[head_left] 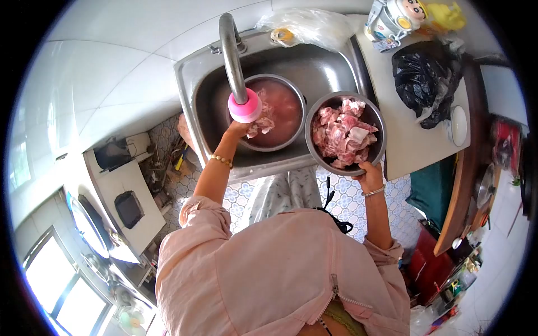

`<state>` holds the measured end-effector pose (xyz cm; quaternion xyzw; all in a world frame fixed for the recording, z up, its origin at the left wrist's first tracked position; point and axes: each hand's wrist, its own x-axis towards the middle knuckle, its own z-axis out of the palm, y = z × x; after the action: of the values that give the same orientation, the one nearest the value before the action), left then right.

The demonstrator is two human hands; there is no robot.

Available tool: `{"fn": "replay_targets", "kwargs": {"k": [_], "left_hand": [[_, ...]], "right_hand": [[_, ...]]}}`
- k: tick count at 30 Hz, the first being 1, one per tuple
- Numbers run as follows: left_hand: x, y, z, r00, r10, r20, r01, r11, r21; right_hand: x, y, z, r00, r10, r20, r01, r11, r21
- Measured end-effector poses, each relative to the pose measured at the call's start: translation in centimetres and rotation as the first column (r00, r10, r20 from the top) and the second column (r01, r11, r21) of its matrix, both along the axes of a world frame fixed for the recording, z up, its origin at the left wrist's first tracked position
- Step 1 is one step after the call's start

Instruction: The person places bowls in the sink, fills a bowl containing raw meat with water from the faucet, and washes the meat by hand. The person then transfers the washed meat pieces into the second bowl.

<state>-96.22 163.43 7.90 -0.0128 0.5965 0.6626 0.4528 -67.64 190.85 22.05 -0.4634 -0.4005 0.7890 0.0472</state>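
A metal bowl of reddish water stands in the sink, with pale raw meat pieces at its left side. My left hand reaches into this bowl beside those pieces. The pink faucet head above hides much of it, so its fingers do not show clearly. To the right, a second metal bowl is heaped with chunks of raw meat. My right hand grips this bowl's near rim, which tilts slightly at the sink's right edge.
The curved faucet rises over the steel sink. A clear plastic bag lies behind it. On the right counter are a black plastic bag, a white bowl and a cartoon figure container.
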Motion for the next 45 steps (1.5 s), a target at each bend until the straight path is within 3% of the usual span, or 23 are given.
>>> {"fn": "replay_targets", "kwargs": {"k": [3,5,7,9,11,13,15,17,20,23,25,27,29,31,32,33,34,35,37,41,42,44,45], "left_hand": [[0.0,1.0,6.0,0.99,0.045,0.13,-0.038,0.998,-0.051],[0.3,0.8,5.4,0.998,0.063,0.016,-0.062,0.997,-0.041],[0.3,1.1,6.8,0.981,0.049,0.186,-0.027,0.993,-0.117],[-0.2,0.3,5.1,0.978,0.057,0.198,-0.034,0.993,-0.117],[-0.4,-0.4,2.8,0.917,0.16,0.365,-0.191,0.98,0.049],[-0.4,-1.1,1.3,0.9,0.154,0.408,-0.189,0.981,0.048],[-0.7,-0.9,0.5,0.789,0.166,0.592,-0.356,0.908,0.22],[-0.5,-0.6,0.9,0.801,0.132,0.583,-0.331,0.911,0.248],[1.1,3.5,8.8,0.867,0.253,0.429,-0.37,0.904,0.215],[2.3,6.6,14.7,0.953,0.144,0.267,-0.215,0.941,0.261],[3.3,8.5,14.7,0.97,-0.029,0.242,-0.101,0.856,0.506],[5.6,11.1,16.1,0.966,-0.101,0.237,-0.051,0.827,0.559],[8.7,13.9,18.4,0.994,0.031,0.109,-0.062,0.956,0.288],[10.4,15.9,17.3,0.956,-0.105,-0.275,0.205,0.909,0.364],[10.8,16.2,16.9,0.956,-0.098,-0.276,0.198,0.912,0.36],[11.1,16.4,17.4,0.727,-0.184,-0.661,0.31,0.948,0.077],[11.2,16.5,17.8,0.352,-0.322,-0.879,0.282,0.932,-0.228],[11.1,16.3,18.2,0.354,-0.322,-0.878,0.281,0.932,-0.229],[10.3,15.6,19.3,0.254,-0.532,-0.808,0.307,0.836,-0.455],[9.3,14.6,18.9,0.11,-0.608,-0.786,0.2,0.788,-0.582],[9.1,14.2,19.0,0.111,-0.609,-0.786,0.201,0.788,-0.582],[8.3,13.0,19.3,0.201,-0.403,-0.893,0.331,0.886,-0.325],[7.7,12.2,18.8,0.202,-0.404,-0.892,0.331,0.885,-0.326]], "right_hand": [[0.5,-0.1,-0.5,0.999,0.001,-0.032,0.0,1.0,0.024],[0.7,-0.4,-0.6,1.0,-0.015,-0.004,0.015,1.0,0.026],[0.5,-0.6,-0.3,0.999,-0.034,0.011,0.034,0.999,0.007],[0.8,-0.8,-0.9,1.0,-0.024,0.0,0.024,1.0,0.0],[0.9,-0.9,-1.0,0.999,-0.03,0.028,0.029,0.999,0.038],[1.0,-0.7,-1.2,0.998,-0.018,0.059,0.016,0.999,0.03],[0.8,-0.7,-1.0,0.993,0.001,0.115,-0.003,1.0,0.017],[1.3,-0.3,-1.6,0.995,0.0,0.097,0.001,1.0,-0.002],[1.9,0.2,-3.1,0.998,0.047,0.028,-0.043,0.988,-0.151],[0.8,-0.4,-0.8,0.991,0.061,0.121,-0.049,0.994,-0.101],[1.0,-0.3,-1.4,0.994,0.058,0.095,-0.048,0.993,-0.104],[1.2,-0.2,-2.0,0.996,0.061,0.071,-0.053,0.992,-0.112],[1.3,-0.3,-2.3,0.999,-0.017,-0.032,0.012,0.986,-0.165],[1.4,-0.3,-2.3,0.999,-0.03,-0.026,0.025,0.982,-0.185],[1.4,-0.3,-2.3,0.999,-0.048,-0.015,0.044,0.978,-0.202],[1.3,-0.4,-2.1,0.999,-0.042,-0.017,0.038,0.978,-0.205],[1.2,-0.5,-1.8,0.995,-0.073,-0.064,0.058,0.975,-0.212],[1.1,-0.5,-1.7,0.988,-0.107,-0.11,0.08,0.972,-0.221],[1.8,-0.3,-2.9,0.985,-0.132,-0.116,0.103,0.968,-0.227],[2.5,-0.2,-3.0,0.984,-0.123,-0.132,0.085,0.961,-0.262],[2.5,-0.2,-2.6,0.978,-0.137,-0.16,0.088,0.955,-0.282],[2.6,-0.1,-2.5,0.986,-0.095,-0.14,0.059,0.968,-0.242],[2.6,0.0,-2.5,0.991,-0.051,-0.12,0.026,0.979,-0.204]]}}
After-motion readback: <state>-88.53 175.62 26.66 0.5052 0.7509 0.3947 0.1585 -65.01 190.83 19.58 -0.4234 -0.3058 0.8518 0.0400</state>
